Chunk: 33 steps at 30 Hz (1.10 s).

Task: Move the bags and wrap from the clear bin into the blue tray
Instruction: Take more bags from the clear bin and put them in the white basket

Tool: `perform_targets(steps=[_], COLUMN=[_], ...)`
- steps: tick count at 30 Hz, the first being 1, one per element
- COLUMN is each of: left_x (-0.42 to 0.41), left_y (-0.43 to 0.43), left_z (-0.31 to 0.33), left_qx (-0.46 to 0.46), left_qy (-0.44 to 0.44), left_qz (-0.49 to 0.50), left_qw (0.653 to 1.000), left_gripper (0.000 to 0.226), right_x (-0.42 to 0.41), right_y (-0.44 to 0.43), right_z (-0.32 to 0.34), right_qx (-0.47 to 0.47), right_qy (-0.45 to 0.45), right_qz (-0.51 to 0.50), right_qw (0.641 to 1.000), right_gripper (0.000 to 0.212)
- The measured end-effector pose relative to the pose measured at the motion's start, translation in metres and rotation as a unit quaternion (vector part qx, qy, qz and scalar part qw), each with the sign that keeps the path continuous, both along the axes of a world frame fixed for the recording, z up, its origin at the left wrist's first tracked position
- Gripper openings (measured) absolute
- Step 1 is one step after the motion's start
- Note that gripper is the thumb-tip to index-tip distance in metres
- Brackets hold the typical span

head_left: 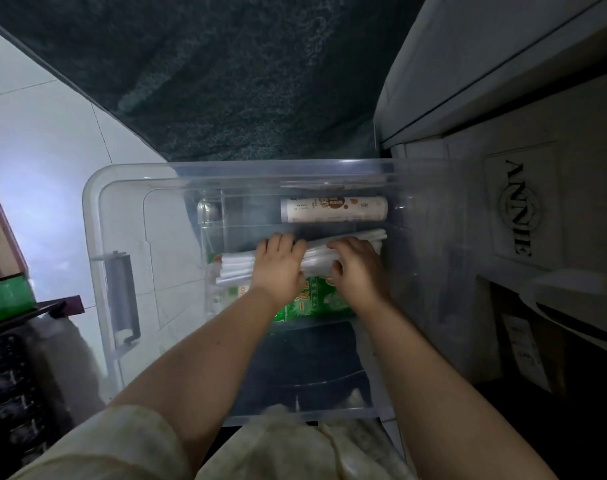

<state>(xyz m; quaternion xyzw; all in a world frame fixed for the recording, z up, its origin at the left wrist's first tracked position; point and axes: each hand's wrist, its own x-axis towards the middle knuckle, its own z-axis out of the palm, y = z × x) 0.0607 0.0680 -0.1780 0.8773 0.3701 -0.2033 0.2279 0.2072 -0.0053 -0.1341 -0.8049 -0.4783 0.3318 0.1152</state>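
A clear plastic bin (97, 216) stands on the floor in front of me. Inside it lies a folded stack of white plastic bags (236, 265). My left hand (278, 268) and my right hand (357, 268) both grip this stack from above, fingers curled over its far edge. Under the stack lies a green printed packet (316, 303). A white roll with brown print (333, 209) lies along the bin's far wall. No blue tray is in view.
A dark green carpet (226, 81) lies beyond the bin, white floor tiles (35, 150) to the left. A white cabinet marked ANNIE (517, 209) stands close on the right. A green box (4, 299) and a dark crate (7, 393) sit at the left.
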Motion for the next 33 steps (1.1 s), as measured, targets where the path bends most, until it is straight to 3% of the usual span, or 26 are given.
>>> perform_targets(steps=[3,9,18,23,28,33], left_x=[0.006,0.005,-0.025,-0.044,-0.048,-0.016], left_y=[-0.001,0.002,0.002,-0.004,-0.027,-0.069], left_z=[0.001,0.041,0.205,0.279,0.333,0.391], left_qx=[-0.041,-0.017,0.07,0.085,-0.017,-0.224], left_qy=[-0.008,-0.019,-0.115,-0.226,-0.303,-0.368], left_qz=[0.012,0.026,0.067,0.092,0.112,0.089], left_qw=[0.999,0.999,0.989,0.966,0.946,0.898], left_gripper=[0.054,0.051,0.044,0.038,0.031,0.037], right_x=[-0.001,0.003,-0.02,-0.047,-0.082,-0.096], right_y=[-0.003,-0.007,-0.043,-0.079,-0.118,-0.178], right_z=[0.008,0.049,0.192,0.243,0.281,0.326], right_qx=[0.028,0.071,0.16,0.167,0.196,0.222], right_qy=[0.0,-0.007,-0.082,-0.131,-0.144,-0.086], right_qz=[-0.006,-0.005,0.08,0.016,-0.12,-0.304], right_qw=[1.0,0.997,0.98,0.977,0.962,0.922], right_gripper=[0.034,0.032,0.029,0.039,0.039,0.044])
